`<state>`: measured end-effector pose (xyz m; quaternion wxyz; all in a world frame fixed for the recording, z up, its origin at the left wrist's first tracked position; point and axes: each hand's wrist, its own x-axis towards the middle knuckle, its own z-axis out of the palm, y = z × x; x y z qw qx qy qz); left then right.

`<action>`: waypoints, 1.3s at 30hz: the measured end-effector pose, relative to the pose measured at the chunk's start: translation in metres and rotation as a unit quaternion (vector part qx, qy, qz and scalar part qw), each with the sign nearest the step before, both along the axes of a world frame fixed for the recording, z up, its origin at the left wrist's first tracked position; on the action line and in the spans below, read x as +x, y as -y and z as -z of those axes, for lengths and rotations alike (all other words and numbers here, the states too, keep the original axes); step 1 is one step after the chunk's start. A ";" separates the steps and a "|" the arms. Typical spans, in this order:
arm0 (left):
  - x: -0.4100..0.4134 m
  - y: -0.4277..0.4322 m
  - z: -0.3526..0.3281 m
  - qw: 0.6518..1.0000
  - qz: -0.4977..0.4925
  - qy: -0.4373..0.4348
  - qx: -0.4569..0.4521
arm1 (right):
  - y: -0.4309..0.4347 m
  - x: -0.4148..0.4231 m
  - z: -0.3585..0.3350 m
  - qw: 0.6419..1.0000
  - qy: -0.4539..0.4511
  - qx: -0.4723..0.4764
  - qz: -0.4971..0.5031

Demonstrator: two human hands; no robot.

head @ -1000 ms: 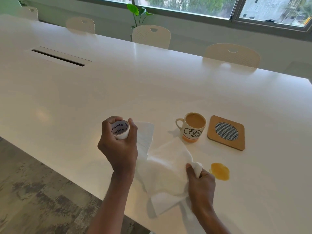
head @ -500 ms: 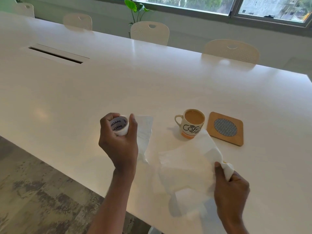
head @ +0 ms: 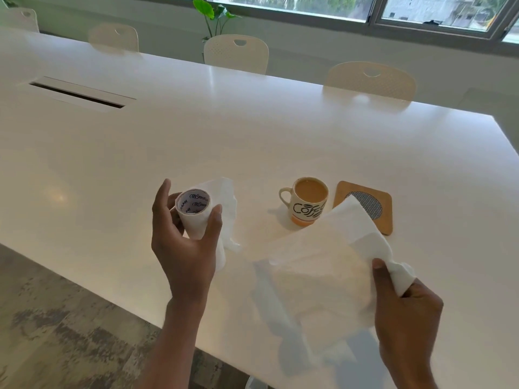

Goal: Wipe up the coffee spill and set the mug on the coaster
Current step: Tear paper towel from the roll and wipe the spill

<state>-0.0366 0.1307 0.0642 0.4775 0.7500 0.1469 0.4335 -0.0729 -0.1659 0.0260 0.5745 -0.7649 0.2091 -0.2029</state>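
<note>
A cream mug full of milky coffee stands on the white table, with an orange ring of coffee around its base. Just right of it lies a square wooden coaster with a woven grey centre, partly covered by a white paper towel sheet. My right hand pinches that sheet by its bunched corner, holding it stretched above the table. My left hand grips a nearly used-up paper towel roll with a loose tail of paper hanging off it. The sheet hides the spill.
Cream chairs line the far side of the table. A cable slot is set in the tabletop at far left. A green plant stands by the window. Patterned grey floor lies below the near table edge.
The sheet has torn free from the roll. My right hand carried it rightward, so it now covers the yellow spill and part of the coaster. My left hand stayed with the roll.
</note>
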 end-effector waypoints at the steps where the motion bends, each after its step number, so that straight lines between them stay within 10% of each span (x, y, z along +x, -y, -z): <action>1: 0.000 -0.001 0.000 1.000 0.004 -0.001 -0.008 | 0.001 0.000 -0.002 1.000 0.002 0.002 0.001; 15: -0.004 0.001 -0.003 1.000 -0.001 0.002 0.031 | 0.029 -0.010 -0.012 0.999 0.018 0.019 -0.024; 20: -0.023 0.006 -0.017 0.976 -0.100 0.112 0.158 | 0.040 -0.009 -0.019 0.994 -0.007 0.064 -0.092; 23: -0.035 0.033 -0.025 0.962 0.022 0.173 0.208 | 0.046 -0.009 -0.028 0.983 -0.029 0.065 -0.169; 26: -0.037 0.073 -0.026 0.965 0.247 -0.033 0.079 | 0.052 -0.006 -0.036 0.974 -0.040 0.069 -0.212; 30: -0.018 0.089 -0.007 0.765 0.488 -0.367 -0.202 | 0.055 0.001 -0.041 0.967 -0.027 0.085 -0.238; 32: -0.012 0.091 0.005 0.724 0.527 -0.388 -0.217 | 0.057 0.004 -0.041 0.966 -0.029 0.110 -0.230; 39: 0.006 0.110 0.022 0.747 0.471 -0.355 -0.306 | 0.090 0.000 -0.018 0.910 -0.093 0.281 -0.292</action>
